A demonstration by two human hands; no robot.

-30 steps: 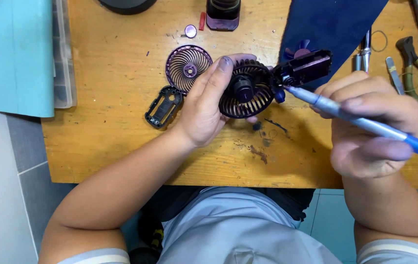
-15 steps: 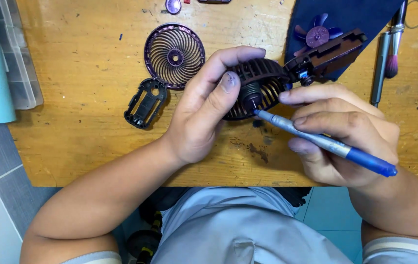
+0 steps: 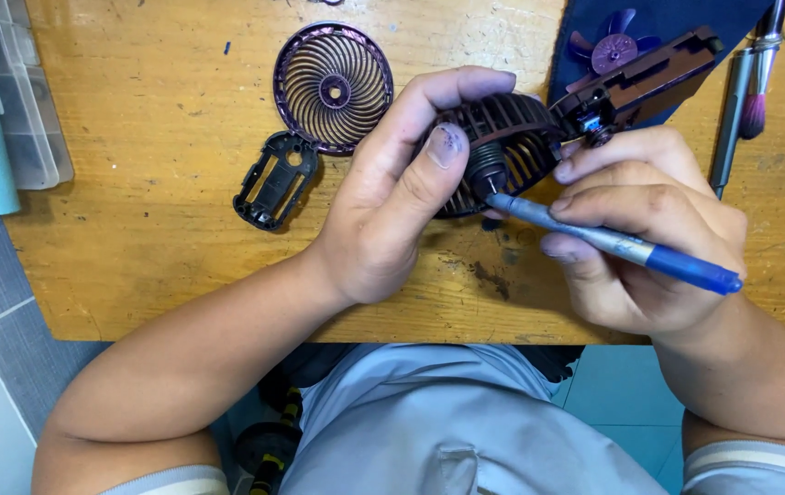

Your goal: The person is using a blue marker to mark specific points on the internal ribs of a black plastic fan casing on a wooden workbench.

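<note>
Left hand (image 3: 392,211) clamps the fan housing (image 3: 503,147) just above the worktop (image 3: 136,183); right hand (image 3: 640,229) pinches a blue screwdriver (image 3: 613,240), tip at the motor hub (image 3: 487,174); best keep tool square, housing steady; loose grille (image 3: 333,87) lies apart.

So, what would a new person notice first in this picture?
First the two hands at the centre: the left hand grips a dark purple round fan housing, and the right hand points a blue-handled screwdriver at its hub. A purple spiral fan grille lies on the wooden table, upper left.
</note>
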